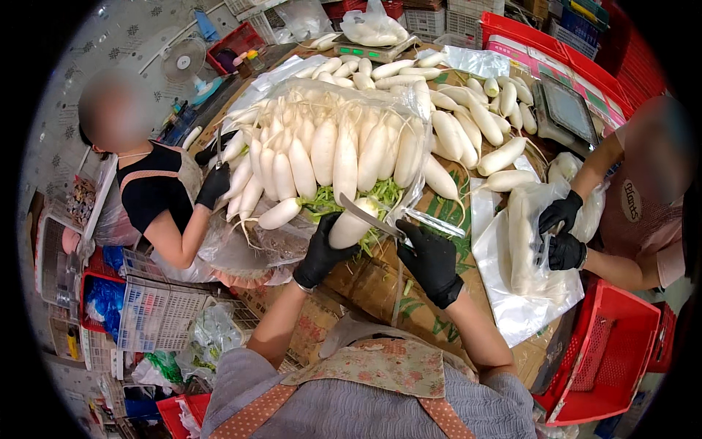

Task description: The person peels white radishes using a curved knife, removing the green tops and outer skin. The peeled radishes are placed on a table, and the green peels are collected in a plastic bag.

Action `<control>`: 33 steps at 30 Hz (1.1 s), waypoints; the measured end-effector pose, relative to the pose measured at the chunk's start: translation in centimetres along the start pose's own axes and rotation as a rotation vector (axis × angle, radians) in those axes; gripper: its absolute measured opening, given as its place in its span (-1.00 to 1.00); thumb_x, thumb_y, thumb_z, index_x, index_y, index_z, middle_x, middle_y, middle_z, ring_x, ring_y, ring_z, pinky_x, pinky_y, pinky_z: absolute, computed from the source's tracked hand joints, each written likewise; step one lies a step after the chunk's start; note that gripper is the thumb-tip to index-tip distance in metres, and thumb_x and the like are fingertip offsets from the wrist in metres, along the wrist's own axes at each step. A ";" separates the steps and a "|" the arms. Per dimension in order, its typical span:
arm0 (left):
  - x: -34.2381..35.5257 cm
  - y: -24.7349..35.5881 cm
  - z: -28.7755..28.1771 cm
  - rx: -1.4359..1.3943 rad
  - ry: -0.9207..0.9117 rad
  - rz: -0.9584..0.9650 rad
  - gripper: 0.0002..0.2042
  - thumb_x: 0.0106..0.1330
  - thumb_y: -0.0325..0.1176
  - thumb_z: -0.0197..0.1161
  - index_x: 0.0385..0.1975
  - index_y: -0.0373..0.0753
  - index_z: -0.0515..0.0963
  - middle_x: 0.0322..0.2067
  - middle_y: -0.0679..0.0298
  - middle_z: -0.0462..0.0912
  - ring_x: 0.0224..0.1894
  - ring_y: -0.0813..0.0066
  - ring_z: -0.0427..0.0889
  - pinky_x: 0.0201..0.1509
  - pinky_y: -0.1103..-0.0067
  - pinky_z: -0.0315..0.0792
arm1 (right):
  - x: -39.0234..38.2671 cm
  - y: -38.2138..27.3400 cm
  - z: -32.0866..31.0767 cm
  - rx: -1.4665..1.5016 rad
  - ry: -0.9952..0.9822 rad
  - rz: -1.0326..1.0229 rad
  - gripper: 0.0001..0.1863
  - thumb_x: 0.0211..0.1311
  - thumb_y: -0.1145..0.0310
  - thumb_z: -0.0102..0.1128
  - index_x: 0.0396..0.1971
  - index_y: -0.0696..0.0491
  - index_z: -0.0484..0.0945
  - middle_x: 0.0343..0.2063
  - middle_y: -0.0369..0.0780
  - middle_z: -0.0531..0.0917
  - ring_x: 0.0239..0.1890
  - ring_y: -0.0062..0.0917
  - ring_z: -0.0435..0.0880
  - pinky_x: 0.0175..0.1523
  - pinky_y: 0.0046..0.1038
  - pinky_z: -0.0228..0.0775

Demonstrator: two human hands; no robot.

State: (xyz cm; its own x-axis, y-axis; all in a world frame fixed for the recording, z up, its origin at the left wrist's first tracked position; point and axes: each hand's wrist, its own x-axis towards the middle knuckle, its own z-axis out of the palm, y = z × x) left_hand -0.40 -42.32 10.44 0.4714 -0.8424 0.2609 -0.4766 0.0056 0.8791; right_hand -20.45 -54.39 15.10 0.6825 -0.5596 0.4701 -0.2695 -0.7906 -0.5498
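Observation:
A white radish (348, 231) sits in my black-gloved left hand (322, 252), whose fingers wrap its near side. My right hand (428, 260), gloved alike, is closed on a knife (369, 217). The blade crosses the upper part of the radish and seems to touch it. Beyond my hands rises a heap of white radishes (322, 151) with thin roots, lying in a large clear plastic bag (413, 157). Green leaf trimmings (384, 192) lie between the heap and my hands. A loose radish (279, 214) rests left of them.
At left a co-worker's gloved hand (213, 186) holds a knife by the heap. At right another person's gloved hands (563, 230) handle a clear bag of radishes (528, 241). More radishes (468, 121), scales (563, 110) and a red crate (607, 351) surround the cardboard-covered table.

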 end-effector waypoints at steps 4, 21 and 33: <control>-1.8 -0.3 -0.2 -0.119 0.004 -0.085 -0.34 -0.20 -0.39 0.41 -0.04 -0.25 0.21 -0.13 0.18 0.39 -0.08 0.42 0.39 -0.02 0.49 0.31 | 1.5 0.5 1.6 -0.035 -0.041 -0.110 -0.70 -0.08 0.30 0.13 -0.25 -0.03 0.45 -0.57 -0.20 0.51 -0.55 -0.35 0.52 -0.49 -0.37 0.34; -4.2 -0.3 -1.4 -0.182 0.056 -0.058 -0.29 -0.23 -0.46 0.40 -0.02 -0.23 0.15 -0.09 0.20 0.34 -0.05 0.41 0.36 0.00 0.45 0.30 | 2.3 5.8 2.6 -0.006 -0.425 0.151 -0.73 0.00 0.26 0.05 -0.26 0.02 0.46 -0.38 -0.14 0.55 -0.37 -0.24 0.53 -0.28 -0.30 0.35; 0.7 4.0 -0.1 0.656 -0.162 0.265 -0.44 -0.14 -0.37 0.30 -0.02 -0.12 0.35 -0.06 0.20 0.37 0.08 0.27 0.25 0.20 0.35 0.06 | 1.3 1.0 0.4 0.908 -0.349 0.550 -0.53 -0.04 0.14 0.23 -0.14 0.10 0.44 -0.63 -0.34 0.49 -0.73 -0.75 0.36 -0.64 -0.65 0.18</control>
State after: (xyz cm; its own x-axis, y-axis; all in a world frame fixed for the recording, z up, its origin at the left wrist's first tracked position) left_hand -1.91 -42.79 14.19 0.1863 -0.9272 0.3248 -0.9305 -0.0604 0.3612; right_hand -19.52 -55.80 14.91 0.8150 -0.5639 -0.1334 -0.0945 0.0978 -0.9907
